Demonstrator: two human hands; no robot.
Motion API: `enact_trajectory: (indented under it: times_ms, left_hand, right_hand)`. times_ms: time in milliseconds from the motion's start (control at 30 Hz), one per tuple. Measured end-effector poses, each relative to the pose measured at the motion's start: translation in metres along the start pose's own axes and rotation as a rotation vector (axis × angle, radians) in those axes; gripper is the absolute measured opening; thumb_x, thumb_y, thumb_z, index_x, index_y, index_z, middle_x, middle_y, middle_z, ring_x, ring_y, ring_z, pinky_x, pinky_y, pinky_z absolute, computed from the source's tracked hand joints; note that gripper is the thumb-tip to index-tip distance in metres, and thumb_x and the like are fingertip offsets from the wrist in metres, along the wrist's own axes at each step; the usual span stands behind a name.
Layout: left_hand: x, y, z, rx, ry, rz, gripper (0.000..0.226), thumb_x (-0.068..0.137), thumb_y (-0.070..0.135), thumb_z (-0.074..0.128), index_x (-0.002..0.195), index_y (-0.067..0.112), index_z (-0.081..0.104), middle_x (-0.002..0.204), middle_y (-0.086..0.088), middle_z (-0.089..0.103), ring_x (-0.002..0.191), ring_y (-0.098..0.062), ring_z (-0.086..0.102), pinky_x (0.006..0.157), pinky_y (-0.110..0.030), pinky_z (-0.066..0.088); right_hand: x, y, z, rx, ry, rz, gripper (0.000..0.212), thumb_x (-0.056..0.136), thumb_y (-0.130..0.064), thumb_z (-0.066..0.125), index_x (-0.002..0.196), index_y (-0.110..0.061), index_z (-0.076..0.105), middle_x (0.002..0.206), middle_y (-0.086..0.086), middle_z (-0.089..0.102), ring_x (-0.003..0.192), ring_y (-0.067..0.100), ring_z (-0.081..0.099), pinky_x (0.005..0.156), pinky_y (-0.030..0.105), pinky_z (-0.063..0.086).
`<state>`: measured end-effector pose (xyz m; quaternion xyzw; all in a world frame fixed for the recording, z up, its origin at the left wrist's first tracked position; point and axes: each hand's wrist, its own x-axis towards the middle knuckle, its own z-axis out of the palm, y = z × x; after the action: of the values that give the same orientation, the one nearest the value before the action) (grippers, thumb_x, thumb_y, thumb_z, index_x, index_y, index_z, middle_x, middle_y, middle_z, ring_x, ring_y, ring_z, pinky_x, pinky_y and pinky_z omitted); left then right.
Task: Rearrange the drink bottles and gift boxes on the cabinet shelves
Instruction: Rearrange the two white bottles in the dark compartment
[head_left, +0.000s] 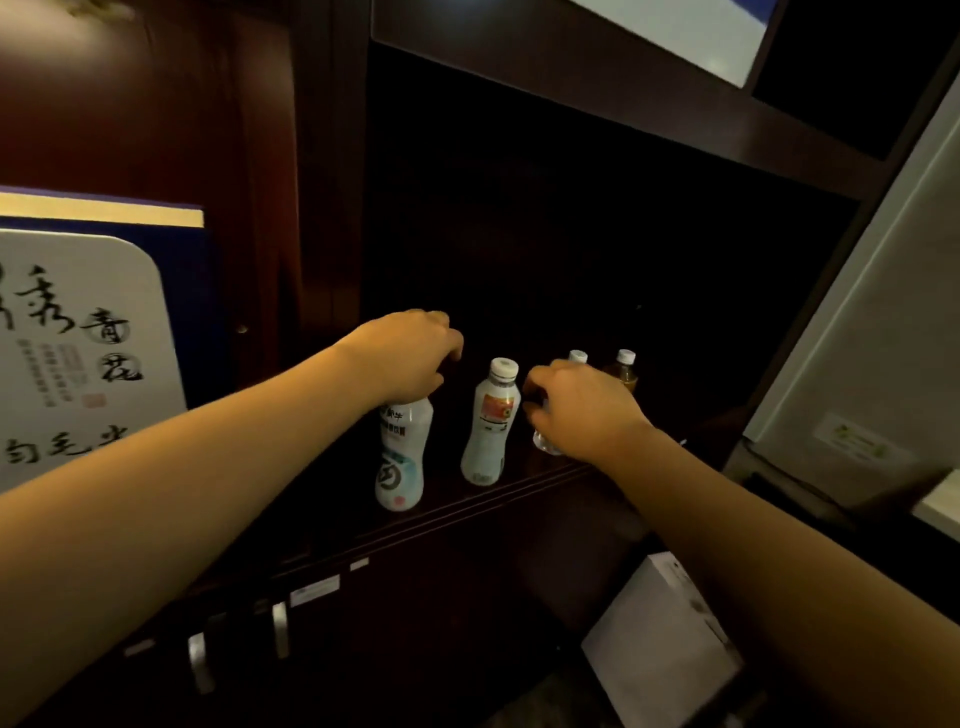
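Note:
On the dark cabinet shelf (467, 512) stand several drink bottles. My left hand (410, 353) grips the top of a white bottle with a blue label (402, 457) at the left. A second white bottle with a red label (491, 423) stands free in the middle. My right hand (576, 410) is closed around a clear bottle (545, 441), mostly hidden by the hand. Behind it a white-capped bottle (577, 356) and an amber bottle (623, 371) stand further back. A blue and white gift box (88, 343) with calligraphy stands in the left compartment.
A dark upright panel (322, 260) divides the two compartments. Metal handles (280, 629) line the cabinet front below the shelf. A white box (670, 644) lies low at the right, and a pale appliance (872, 332) stands beside the cabinet.

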<state>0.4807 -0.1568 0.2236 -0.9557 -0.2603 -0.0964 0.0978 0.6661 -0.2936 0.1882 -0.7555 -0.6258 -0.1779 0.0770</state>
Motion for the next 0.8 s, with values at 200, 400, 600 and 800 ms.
enact_trajectory:
  times_ms: [200, 400, 600, 800]
  left_hand:
    - [0.033, -0.015, 0.003, -0.004, -0.09, -0.024, 0.038, 0.09, 0.024, 0.066, 0.127, 0.022, 0.059, 0.124, -0.001, 0.054, 0.106, -0.018, 0.053, 0.076, -0.025, 0.037]
    - [0.045, -0.018, 0.006, -0.035, -0.256, -0.128, 0.045, 0.087, 0.02, 0.07, 0.131, 0.024, 0.06, 0.125, -0.001, 0.058, 0.108, -0.018, 0.055, 0.079, -0.027, 0.045]
    - [0.046, -0.02, 0.011, -0.036, -0.332, -0.204, 0.03, 0.088, 0.014, 0.07, 0.117, 0.024, 0.071, 0.116, 0.007, 0.065, 0.1, -0.012, 0.057, 0.078, -0.023, 0.042]
    - [0.045, -0.014, 0.018, -0.1, -0.3, -0.349, 0.037, 0.077, 0.022, 0.083, 0.111, 0.025, 0.071, 0.107, 0.008, 0.065, 0.101, -0.012, 0.057, 0.087, -0.028, 0.047]
  right_hand:
    - [0.063, 0.015, 0.019, 0.034, -0.038, -0.013, 0.033, 0.09, -0.041, 0.061, 0.117, -0.022, 0.062, 0.106, 0.002, 0.062, 0.095, 0.023, 0.062, 0.07, 0.034, 0.05]
    - [0.103, 0.023, 0.031, 0.058, -0.156, 0.072, 0.034, 0.088, -0.053, 0.058, 0.102, -0.023, 0.064, 0.078, -0.003, 0.057, 0.068, 0.014, 0.056, 0.052, 0.028, 0.041]
    - [0.131, 0.029, 0.041, 0.09, -0.211, 0.046, 0.048, 0.09, -0.062, 0.053, 0.083, -0.016, 0.063, 0.075, 0.003, 0.062, 0.065, 0.017, 0.059, 0.05, 0.027, 0.038]
    - [0.143, 0.032, 0.044, 0.151, -0.234, -0.04, 0.052, 0.081, -0.06, 0.069, 0.099, -0.011, 0.062, 0.08, 0.003, 0.056, 0.072, 0.019, 0.057, 0.057, 0.03, 0.041]
